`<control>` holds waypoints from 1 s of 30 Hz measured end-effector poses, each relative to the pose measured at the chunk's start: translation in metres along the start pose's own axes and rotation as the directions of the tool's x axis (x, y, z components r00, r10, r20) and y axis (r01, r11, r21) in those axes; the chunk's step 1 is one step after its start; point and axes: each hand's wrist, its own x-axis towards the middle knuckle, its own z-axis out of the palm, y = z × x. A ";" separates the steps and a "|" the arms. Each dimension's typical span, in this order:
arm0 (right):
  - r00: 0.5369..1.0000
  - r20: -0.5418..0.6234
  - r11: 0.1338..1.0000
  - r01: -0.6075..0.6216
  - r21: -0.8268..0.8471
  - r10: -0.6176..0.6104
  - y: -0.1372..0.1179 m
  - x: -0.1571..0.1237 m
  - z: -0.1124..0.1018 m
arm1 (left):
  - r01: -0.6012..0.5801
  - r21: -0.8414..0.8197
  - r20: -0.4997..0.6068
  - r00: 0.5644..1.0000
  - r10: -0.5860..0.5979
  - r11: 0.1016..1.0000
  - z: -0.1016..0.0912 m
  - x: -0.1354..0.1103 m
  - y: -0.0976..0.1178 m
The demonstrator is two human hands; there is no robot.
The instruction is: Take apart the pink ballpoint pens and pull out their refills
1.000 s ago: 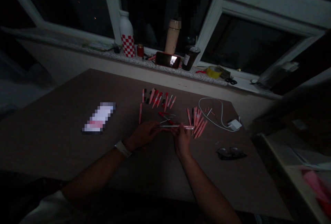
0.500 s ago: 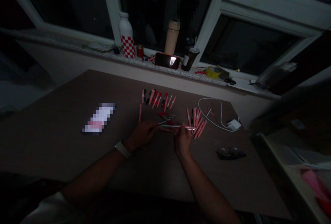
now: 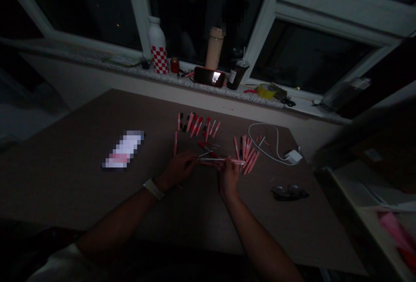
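Near the middle of the dim table, my left hand [image 3: 182, 167] is closed, its fingertips pinching the near end of thin pale sticks that look like pen refills [image 3: 212, 159]. My right hand [image 3: 229, 180] is closed around the other end of these sticks, with a pink pen barrel partly hidden along its fingers. Just beyond the hands lies a red pen part [image 3: 204, 145] with thin pieces beside it. One pink pen [image 3: 176, 143] rests by my left hand. Several pink pens [image 3: 250, 160] lie in a bunch to the right of my right hand.
Farther back lies a row of pink pens with red and black parts [image 3: 196, 125]. A lit phone [image 3: 123, 149] is at left; a white cable with charger [image 3: 293, 156] and eyeglasses [image 3: 289, 193] are at right. Bottles, a propped phone [image 3: 209, 77] and a cup line the windowsill.
The view has shifted very slightly. Both hands keep nearly the same position and grip, and the things on the table stay where they were.
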 end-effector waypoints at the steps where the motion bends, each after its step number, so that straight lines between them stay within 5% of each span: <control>1: 1.000 -0.007 1.000 0.005 0.006 -0.005 -0.001 0.001 0.000 | 0.003 -0.003 -0.002 1.000 -0.003 1.000 0.000 0.000 0.000; 15: 0.998 0.033 0.999 -0.054 0.001 0.054 0.000 -0.006 0.003 | -0.028 -0.037 0.056 0.998 0.030 0.999 -0.001 0.000 0.003; 30: 1.000 -0.017 0.996 0.013 -0.092 -0.015 -0.002 0.004 -0.003 | 0.022 0.026 0.048 0.999 -0.023 0.999 -0.003 0.001 0.003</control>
